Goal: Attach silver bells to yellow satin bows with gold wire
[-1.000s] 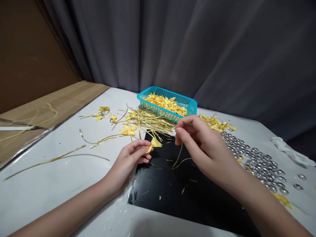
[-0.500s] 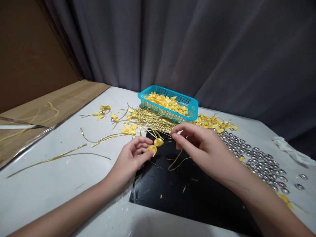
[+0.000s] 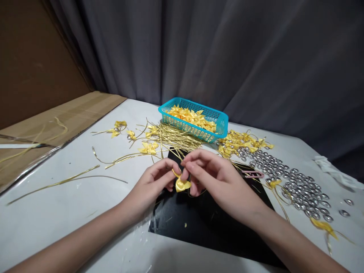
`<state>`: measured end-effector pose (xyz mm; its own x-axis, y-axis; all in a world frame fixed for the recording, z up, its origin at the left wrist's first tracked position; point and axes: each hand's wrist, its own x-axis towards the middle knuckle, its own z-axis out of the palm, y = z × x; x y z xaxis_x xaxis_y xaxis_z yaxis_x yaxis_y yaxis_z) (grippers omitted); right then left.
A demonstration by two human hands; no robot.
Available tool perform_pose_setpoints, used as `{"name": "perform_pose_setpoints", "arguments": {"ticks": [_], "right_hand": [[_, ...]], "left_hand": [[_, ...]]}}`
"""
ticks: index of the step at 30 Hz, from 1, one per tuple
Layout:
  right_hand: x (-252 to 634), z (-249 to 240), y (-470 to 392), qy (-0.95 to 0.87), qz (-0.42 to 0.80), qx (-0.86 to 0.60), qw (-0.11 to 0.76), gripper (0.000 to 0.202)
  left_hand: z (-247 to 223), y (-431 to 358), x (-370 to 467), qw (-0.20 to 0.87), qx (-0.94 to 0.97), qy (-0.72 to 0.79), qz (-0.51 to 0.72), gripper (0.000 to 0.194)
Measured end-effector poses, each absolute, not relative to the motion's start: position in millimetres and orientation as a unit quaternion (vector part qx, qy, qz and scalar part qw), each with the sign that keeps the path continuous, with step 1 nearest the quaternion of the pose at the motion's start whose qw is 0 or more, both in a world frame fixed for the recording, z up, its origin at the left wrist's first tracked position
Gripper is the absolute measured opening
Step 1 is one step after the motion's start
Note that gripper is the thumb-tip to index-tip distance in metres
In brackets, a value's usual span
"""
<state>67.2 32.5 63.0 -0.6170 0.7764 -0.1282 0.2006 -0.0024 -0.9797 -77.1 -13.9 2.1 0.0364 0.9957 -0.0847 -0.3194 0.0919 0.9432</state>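
As the left hand (image 3: 155, 180) pinches the soft, light bow (image 3: 181, 185) near the mat's (image 3: 199, 227) left edge, centre's best to grip; right hand's (image 3: 217, 176) hold, can't tell!

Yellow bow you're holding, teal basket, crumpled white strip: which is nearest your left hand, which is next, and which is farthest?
1. Yellow bow: right at the left hand, by its fingertips.
2. Teal basket: farther back, near the middle.
3. Crumpled white strip: far over on the right side.
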Motion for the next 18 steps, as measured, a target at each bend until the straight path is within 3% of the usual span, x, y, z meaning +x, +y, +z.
{"name": "perform_pose_setpoints", "arguments": {"ticks": [8, 11, 14, 18], "right_hand": [[62.2, 49.7, 29.6, -0.627, 0.642, -0.366, 0.247, 0.011], [63.1, 46.9, 32.7, -0.646, 0.621, -0.359, 0.260, 0.011], [68.6, 51.5, 37.1, -0.699, 0.546, -0.346, 0.307, 0.012], [82.3, 70.3, 41.4, -0.791, 0.338, -0.347, 0.374, 0.010]], "left_hand": [[6.3, -16.3, -77.2, 0.665, 0.337, 0.373, 0.552, 0.007], [4.7, -15.5, -78.4, 0.647, 0.347, 0.406, 0.545, 0.016], [3.8, -14.4, -79.9, 0.623, 0.343, 0.431, 0.556, 0.021], [5.7, -13.2, -80.5, 0.622, 0.309, 0.418, 0.586, 0.032]]}}
